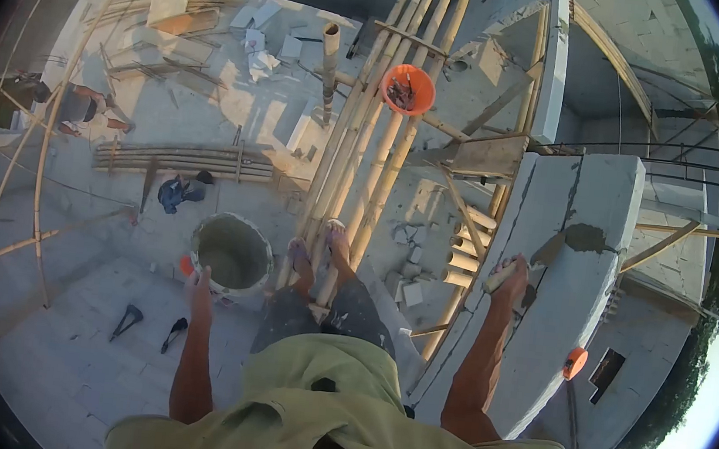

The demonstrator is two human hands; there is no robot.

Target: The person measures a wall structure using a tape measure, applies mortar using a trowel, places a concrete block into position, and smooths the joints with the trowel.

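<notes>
My right hand (509, 279) is closed on the handle of a trowel (548, 251), whose blade lies at the top of the pale block wall (500, 344). A dark patch of wet mortar (586, 238) sits on the wall just beyond the blade. My left hand (203, 282) is low beside a bucket of grey mortar (234, 251), its fingers stretched out near the rim. I cannot tell whether it touches the bucket. A small orange thing (187, 265) shows at the bucket's side.
My bare feet stand on bamboo poles (358, 154), where an orange bucket (409, 89) holds dark pieces. An orange tape measure (574, 363) rests at the wall's outer edge. Two dark tools (128, 320) lie below left. Another person (86, 112) is at far left, near stacked poles (182, 160).
</notes>
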